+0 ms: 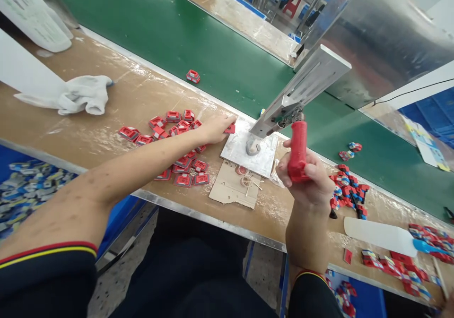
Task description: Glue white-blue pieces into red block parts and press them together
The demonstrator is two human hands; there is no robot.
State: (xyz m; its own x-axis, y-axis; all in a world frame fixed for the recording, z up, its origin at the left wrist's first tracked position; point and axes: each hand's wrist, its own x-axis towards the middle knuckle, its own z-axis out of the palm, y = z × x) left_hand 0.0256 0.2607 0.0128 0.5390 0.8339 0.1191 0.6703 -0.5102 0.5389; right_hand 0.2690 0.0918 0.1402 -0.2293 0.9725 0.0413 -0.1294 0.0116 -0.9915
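Your tabletop [106, 133] runs diagonally from upper left to lower right, its metal front edge nearest you and the green conveyor belt [184, 39] along its far side, with bare room at left around the white glove [85, 93]; no writing can be read. Your right hand [307, 176] is closed around the red lever handle [298, 150], right of centre. Your left hand [214, 129], fingers loosely curled, pinches 1 red piece [230, 129] at the metal plate [248, 152] beside the red pile [177, 148].
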